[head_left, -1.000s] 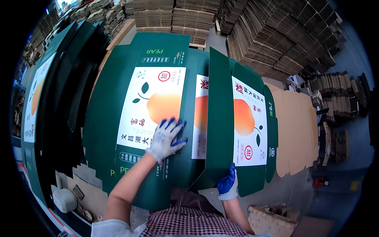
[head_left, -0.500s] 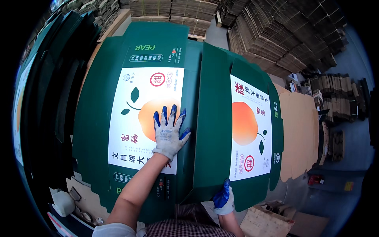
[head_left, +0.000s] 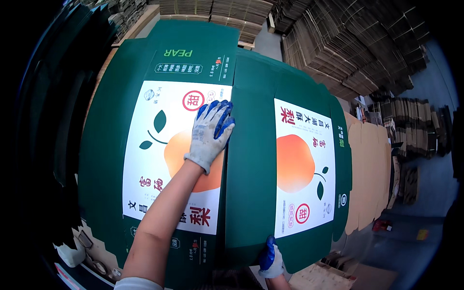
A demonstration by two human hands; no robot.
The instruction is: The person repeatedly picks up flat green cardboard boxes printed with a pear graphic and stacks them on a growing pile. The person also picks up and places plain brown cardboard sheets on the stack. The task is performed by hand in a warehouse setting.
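A large green printed carton (head_left: 251, 174), unfolded, spreads out in front of me, with a white panel and an orange pear on each half. A dark gap or crease runs between the halves. My left hand (head_left: 210, 130), in a grey glove with blue fingertips, lies on the left half, its outstretched fingers at the inner edge beside that crease. At the near edge of the right half, my right hand (head_left: 271, 258), gloved alike, grips the cardboard; part of its fingers is hidden.
Dark, stacked carton sheets (head_left: 63, 121) stand close at the left. Plain brown cardboard (head_left: 369, 169) lies beyond the right edge. Tall bundles of flat cardboard (head_left: 348, 43) fill the back. A wooden crate (head_left: 321, 278) sits at the lower right, and a white container (head_left: 71, 253) at the lower left.
The carton's right half, raised along the crease before, now lies flatter. My left hand has moved farther away and drawn its spread fingers together; my right hand has come slightly nearer with the edge.
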